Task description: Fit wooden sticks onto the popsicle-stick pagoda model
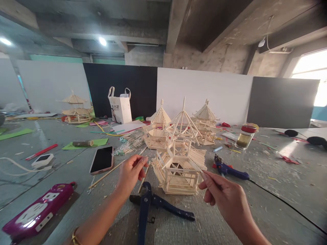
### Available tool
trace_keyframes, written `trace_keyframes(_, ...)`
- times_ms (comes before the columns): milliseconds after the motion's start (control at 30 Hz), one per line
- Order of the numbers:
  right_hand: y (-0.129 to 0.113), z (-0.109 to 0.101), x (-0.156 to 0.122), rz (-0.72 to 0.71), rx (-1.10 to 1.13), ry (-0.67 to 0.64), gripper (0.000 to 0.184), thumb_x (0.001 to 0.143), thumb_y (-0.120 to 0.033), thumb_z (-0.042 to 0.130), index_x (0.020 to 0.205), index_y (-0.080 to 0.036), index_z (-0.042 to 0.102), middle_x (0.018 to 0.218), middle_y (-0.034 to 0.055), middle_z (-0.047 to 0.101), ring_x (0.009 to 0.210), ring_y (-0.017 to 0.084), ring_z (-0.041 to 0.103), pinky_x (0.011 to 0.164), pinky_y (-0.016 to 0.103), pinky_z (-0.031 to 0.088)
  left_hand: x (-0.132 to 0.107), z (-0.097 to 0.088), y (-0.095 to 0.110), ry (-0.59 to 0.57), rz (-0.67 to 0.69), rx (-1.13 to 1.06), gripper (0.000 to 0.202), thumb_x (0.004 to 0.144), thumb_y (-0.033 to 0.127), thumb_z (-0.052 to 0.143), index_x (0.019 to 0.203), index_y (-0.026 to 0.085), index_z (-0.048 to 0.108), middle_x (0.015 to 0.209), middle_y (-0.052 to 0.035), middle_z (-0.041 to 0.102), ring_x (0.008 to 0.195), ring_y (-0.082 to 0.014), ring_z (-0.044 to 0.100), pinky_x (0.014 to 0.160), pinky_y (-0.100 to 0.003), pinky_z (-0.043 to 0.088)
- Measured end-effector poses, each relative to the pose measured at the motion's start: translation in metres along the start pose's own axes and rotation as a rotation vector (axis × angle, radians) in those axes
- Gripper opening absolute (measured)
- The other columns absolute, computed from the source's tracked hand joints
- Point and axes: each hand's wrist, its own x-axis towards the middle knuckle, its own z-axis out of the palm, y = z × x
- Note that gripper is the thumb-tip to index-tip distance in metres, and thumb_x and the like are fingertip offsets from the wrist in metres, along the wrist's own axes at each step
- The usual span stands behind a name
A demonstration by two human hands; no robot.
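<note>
Lightly does it: thin sticks and a brittle pavilion

Plainly, we pinch one thin wooden stick in our left hand, fingertips pressed together near its upper end, and another stick in our right hand. Both look light, stiff and easy to snap, so we judge a grip near the middle safest. Between our hands, on the table, stands the stick pavilion, glued and fragile; its base seems the sturdiest hold. Blue cutters lie just below it, a glue gun to the right, a phone to the left.
</note>
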Motion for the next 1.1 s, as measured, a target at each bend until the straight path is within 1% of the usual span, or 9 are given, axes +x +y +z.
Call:
trace_keyframes(167, 0.003, -0.001, -0.001, -0.009, 0.000, -0.010, 0.047, 0.087, -0.051, 0.048, 0.099, -0.009, 0.065, 0.065, 0.0046, 0.060, 0.044, 0.010, 0.052, 0.039, 0.018, 0.045, -0.001, 0.000, 0.002, 0.005, -0.010, 0.015, 0.027, 0.076, 0.043, 0.062, 0.067, 0.017, 0.059, 0.055, 0.0031, 0.060, 0.036, -0.0077, 0.048, 0.032, -0.017, 0.038)
trace_keyframes(300, 0.003, -0.001, -0.001, -0.023, 0.005, -0.011, 0.046, 0.086, -0.052, 0.048, 0.093, -0.010, 0.066, 0.062, 0.0044, 0.059, 0.044, 0.010, 0.052, 0.040, 0.018, 0.045, -0.001, 0.001, 0.004, 0.010, -0.018, 0.024, 0.028, 0.075, 0.043, 0.062, 0.065, 0.017, 0.059, 0.049, 0.0044, 0.057, 0.035, -0.0078, 0.046, 0.033, -0.016, 0.037)
trace_keyframes(367, 0.003, -0.001, -0.001, -0.026, 0.005, -0.012, 0.046, 0.087, -0.052, 0.049, 0.091, -0.010, 0.066, 0.060, 0.0040, 0.059, 0.044, 0.010, 0.051, 0.041, 0.018, 0.046, -0.001, 0.001, 0.003, 0.011, -0.017, 0.026, 0.027, 0.075, 0.043, 0.062, 0.066, 0.017, 0.060, 0.050, 0.0041, 0.058, 0.035, -0.0078, 0.046, 0.033, -0.016, 0.036)
trace_keyframes(533, 0.006, -0.001, 0.001, -0.020, 0.018, -0.028, 0.046, 0.089, -0.052, 0.047, 0.097, -0.011, 0.065, 0.063, 0.0040, 0.060, 0.046, 0.011, 0.052, 0.042, 0.019, 0.046, 0.001, 0.000, -0.001, -0.001, -0.007, 0.026, 0.028, 0.077, 0.043, 0.061, 0.068, 0.017, 0.059, 0.056, 0.0018, 0.062, 0.035, -0.0077, 0.046, 0.033, -0.017, 0.036)
trace_keyframes(633, 0.008, -0.002, 0.001, -0.020, 0.029, -0.038, 0.046, 0.089, -0.052, 0.047, 0.096, -0.010, 0.065, 0.061, 0.0037, 0.059, 0.046, 0.011, 0.052, 0.043, 0.020, 0.046, 0.001, 0.000, -0.002, 0.000, -0.003, 0.025, 0.028, 0.076, 0.043, 0.061, 0.069, 0.017, 0.060, 0.057, 0.0014, 0.062, 0.037, -0.0083, 0.048, 0.033, -0.017, 0.036)
trace_keyframes(733, 0.009, -0.002, 0.000, -0.018, 0.040, -0.044, 0.047, 0.089, -0.053, 0.047, 0.096, -0.010, 0.065, 0.062, 0.0038, 0.059, 0.047, 0.011, 0.053, 0.043, 0.020, 0.046, 0.001, 0.000, -0.001, 0.002, -0.004, 0.027, 0.028, 0.076, 0.044, 0.062, 0.068, 0.017, 0.059, 0.055, 0.0017, 0.061, 0.036, -0.0079, 0.047, 0.033, -0.017, 0.036)
trace_keyframes(900, 0.011, -0.003, 0.000, -0.013, 0.057, -0.056, 0.045, 0.090, -0.051, 0.047, 0.102, -0.011, 0.064, 0.069, 0.0042, 0.060, 0.050, 0.011, 0.054, 0.044, 0.020, 0.047, 0.002, 0.000, -0.001, -0.004, -0.011, 0.032, 0.028, 0.076, 0.043, 0.062, 0.067, 0.017, 0.059, 0.054, 0.0019, 0.062, 0.036, -0.0078, 0.046, 0.033, -0.017, 0.037)
trace_keyframes(1100, 0.011, -0.001, 0.001, -0.002, 0.084, -0.056, 0.042, 0.091, -0.050, 0.047, 0.101, -0.013, 0.064, 0.070, 0.0035, 0.060, 0.050, 0.011, 0.054, 0.045, 0.020, 0.046, 0.002, -0.001, 0.000, -0.003, -0.013, 0.045, 0.028, 0.076, 0.043, 0.061, 0.066, 0.018, 0.059, 0.051, 0.0029, 0.060, 0.035, -0.0079, 0.045, 0.034, -0.017, 0.036)
